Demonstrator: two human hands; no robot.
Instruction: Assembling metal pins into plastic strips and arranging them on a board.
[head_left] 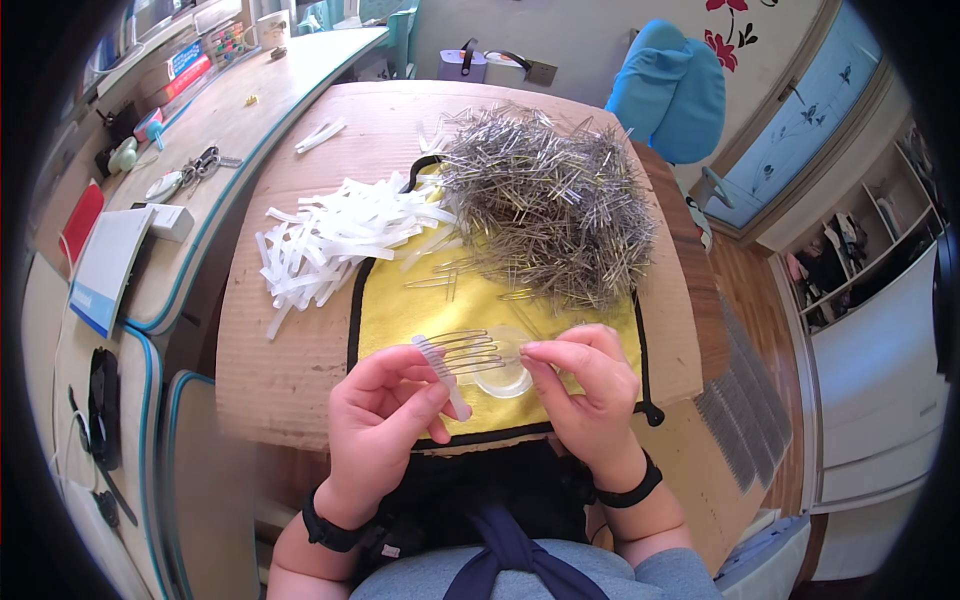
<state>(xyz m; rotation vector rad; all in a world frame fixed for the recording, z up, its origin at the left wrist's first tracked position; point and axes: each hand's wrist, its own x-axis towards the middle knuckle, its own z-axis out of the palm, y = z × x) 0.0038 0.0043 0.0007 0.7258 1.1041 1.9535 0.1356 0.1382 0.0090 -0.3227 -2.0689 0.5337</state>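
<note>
My left hand pinches a narrow white plastic strip between thumb and fingers. Several thin U-shaped metal hairpins stick out of the strip toward the right, side by side. Just past their ends, my right hand is closed in a pinch; whatever is between its fingertips is too small to make out. Below both hands lies a clear round dish on a black-edged yellow cloth. A big tangled heap of hairpins rises beyond, with a pile of white strips to its left.
Brown cardboard covers the table under the cloth. A few loose strips lie at its far left. Along the left runs a desk with keys and boxes. A blue-covered chair stands at the far right.
</note>
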